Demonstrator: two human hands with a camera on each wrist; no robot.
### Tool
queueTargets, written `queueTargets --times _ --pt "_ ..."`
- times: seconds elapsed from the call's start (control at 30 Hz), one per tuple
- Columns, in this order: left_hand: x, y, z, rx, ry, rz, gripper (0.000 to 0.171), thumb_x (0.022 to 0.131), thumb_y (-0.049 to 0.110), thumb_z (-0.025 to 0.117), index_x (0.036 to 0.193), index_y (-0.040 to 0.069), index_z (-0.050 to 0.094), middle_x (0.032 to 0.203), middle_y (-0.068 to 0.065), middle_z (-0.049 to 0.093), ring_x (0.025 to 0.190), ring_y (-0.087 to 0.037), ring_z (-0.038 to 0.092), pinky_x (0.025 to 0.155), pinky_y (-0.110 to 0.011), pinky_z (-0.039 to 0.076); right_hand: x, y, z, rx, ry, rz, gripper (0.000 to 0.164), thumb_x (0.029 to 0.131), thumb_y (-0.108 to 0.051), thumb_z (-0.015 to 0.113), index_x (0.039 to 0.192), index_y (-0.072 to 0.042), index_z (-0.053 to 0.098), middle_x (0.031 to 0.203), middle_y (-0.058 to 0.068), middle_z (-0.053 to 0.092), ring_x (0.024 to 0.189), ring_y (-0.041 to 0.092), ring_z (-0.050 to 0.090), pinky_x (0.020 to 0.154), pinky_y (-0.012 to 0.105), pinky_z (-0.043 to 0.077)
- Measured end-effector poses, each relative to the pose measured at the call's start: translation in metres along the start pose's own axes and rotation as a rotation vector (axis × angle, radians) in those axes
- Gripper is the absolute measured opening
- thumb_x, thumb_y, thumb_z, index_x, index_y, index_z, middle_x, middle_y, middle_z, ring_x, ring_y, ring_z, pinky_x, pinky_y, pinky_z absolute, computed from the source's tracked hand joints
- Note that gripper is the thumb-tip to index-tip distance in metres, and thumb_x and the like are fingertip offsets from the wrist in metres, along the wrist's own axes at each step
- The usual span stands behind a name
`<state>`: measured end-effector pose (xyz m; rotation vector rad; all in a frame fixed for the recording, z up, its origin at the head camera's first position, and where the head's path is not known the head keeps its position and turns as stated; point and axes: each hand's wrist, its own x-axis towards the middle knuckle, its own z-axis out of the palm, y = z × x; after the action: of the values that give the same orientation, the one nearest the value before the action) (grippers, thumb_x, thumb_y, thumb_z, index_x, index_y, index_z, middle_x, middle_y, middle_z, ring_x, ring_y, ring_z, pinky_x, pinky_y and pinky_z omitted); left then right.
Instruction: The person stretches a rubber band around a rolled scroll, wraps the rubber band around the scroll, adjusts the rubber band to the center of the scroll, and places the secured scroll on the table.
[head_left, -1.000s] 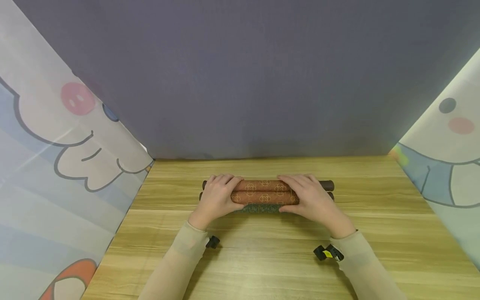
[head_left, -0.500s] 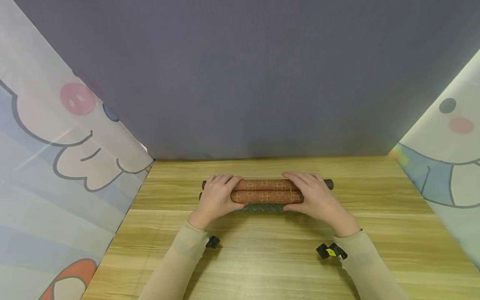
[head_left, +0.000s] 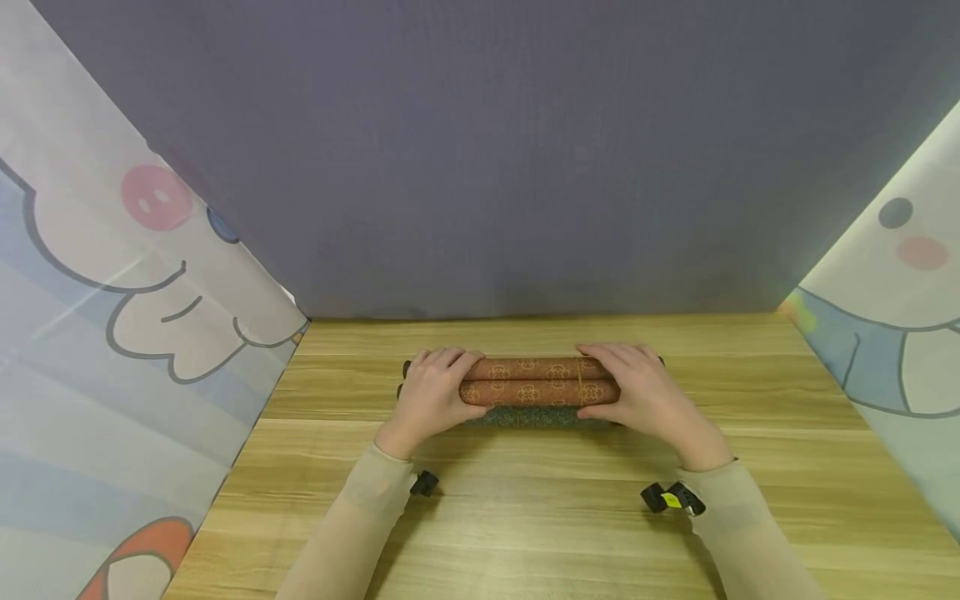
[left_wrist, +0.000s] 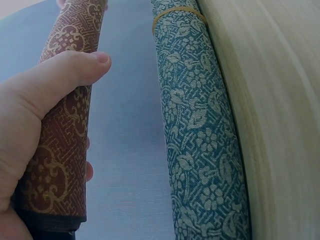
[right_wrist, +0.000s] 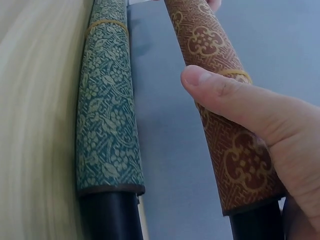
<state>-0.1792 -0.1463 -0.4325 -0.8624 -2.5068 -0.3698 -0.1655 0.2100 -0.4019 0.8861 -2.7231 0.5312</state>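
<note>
Two reddish-brown rolled scrolls (head_left: 528, 393) with gold medallions lie side by side across the table, their dark rod ends showing at the left. My left hand (head_left: 435, 396) grips them near that end, thumb on the near side and fingers over the top. At the right end my right hand (head_left: 641, 396) holds them the same way. In the right wrist view, its thumb presses one brown scroll (right_wrist: 204, 42) beside a thin yellow band (right_wrist: 235, 73). A green floral scroll (head_left: 536, 417) lies lower and nearer; both wrist views show a gap between it and the brown one.
The scrolls are on a wood-grain table (head_left: 525, 517). Behind the table rises a grey-purple fabric panel (head_left: 525, 167). Cartoon-printed curtains (head_left: 172, 275) close the left side and another printed curtain (head_left: 922, 292) the right. Black wrist cameras (head_left: 675, 498) sit at the cuffs.
My right hand has slid to the right along the brown scrolls, uncovering more of them and their yellow band and covering most of the right rod ends. My left hand has stayed in place.
</note>
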Motion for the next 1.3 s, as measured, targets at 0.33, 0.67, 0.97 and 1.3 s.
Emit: queueTargets --times 0.33,0.67,0.97,1.3 --pt "0.0 -0.002 -0.002 -0.002 -0.015 -0.019 0.087 0.065 0.049 0.107 0.137 0.014 0.073 0.12 -0.008 0.076 0.108 -0.034 0.073 0.092 -0.058 0.057 -0.004 0.009 -0.005 0.016 -0.013 0.015 0.1 0.072 -0.041 0.103 0.153 -0.003 0.059 0.144 0.019 0.068 0.13 0.043 0.064 0.111 0.065 0.042" --pt "0.0 -0.003 -0.001 -0.008 -0.025 -0.015 0.086 0.066 0.047 0.106 0.138 0.013 0.073 0.121 -0.01 0.076 0.108 -0.035 0.073 0.092 -0.058 0.057 -0.006 0.012 -0.006 -0.001 -0.001 -0.015 0.098 0.073 -0.046 0.102 0.15 -0.002 0.061 0.143 0.02 0.069 0.129 0.043 0.065 0.109 0.066 0.044" --pt "0.002 0.0 -0.002 -0.013 -0.02 -0.009 0.087 0.065 0.05 0.106 0.137 0.013 0.073 0.119 -0.009 0.076 0.107 -0.034 0.073 0.091 -0.058 0.057 -0.005 0.012 -0.007 -0.027 -0.012 -0.028 0.096 0.074 -0.046 0.101 0.15 -0.002 0.063 0.141 0.02 0.07 0.128 0.043 0.066 0.106 0.066 0.046" --pt "0.003 0.006 0.001 -0.034 -0.025 -0.02 0.084 0.066 0.048 0.106 0.135 0.014 0.073 0.12 -0.008 0.076 0.107 -0.033 0.074 0.091 -0.059 0.058 -0.003 0.01 -0.003 -0.038 -0.023 -0.061 0.094 0.075 -0.048 0.1 0.151 -0.007 0.063 0.141 0.016 0.071 0.126 0.04 0.067 0.106 0.066 0.043"
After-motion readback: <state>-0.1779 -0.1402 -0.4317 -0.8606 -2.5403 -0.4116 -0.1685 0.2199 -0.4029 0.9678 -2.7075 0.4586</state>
